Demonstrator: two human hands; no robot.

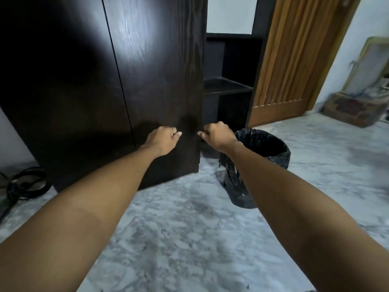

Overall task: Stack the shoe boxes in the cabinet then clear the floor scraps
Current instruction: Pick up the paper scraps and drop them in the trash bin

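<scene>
The dark wooden cabinet stands in front of me with both doors closed or nearly closed. My left hand rests against the front of the right-hand door low down, fingers curled and thumb pointing right. My right hand is at that door's right edge, with the thumb on the front face and the fingers curled round behind the edge. No shoe boxes are in view. A small dark speck lies on the marble floor near the bottom edge.
A waste bin with a black liner stands on the floor just right of the cabinet, under my right forearm. Open dark shelves sit behind it, beside a wooden room door. Black cables lie at the left; a printed cardboard box at the far right.
</scene>
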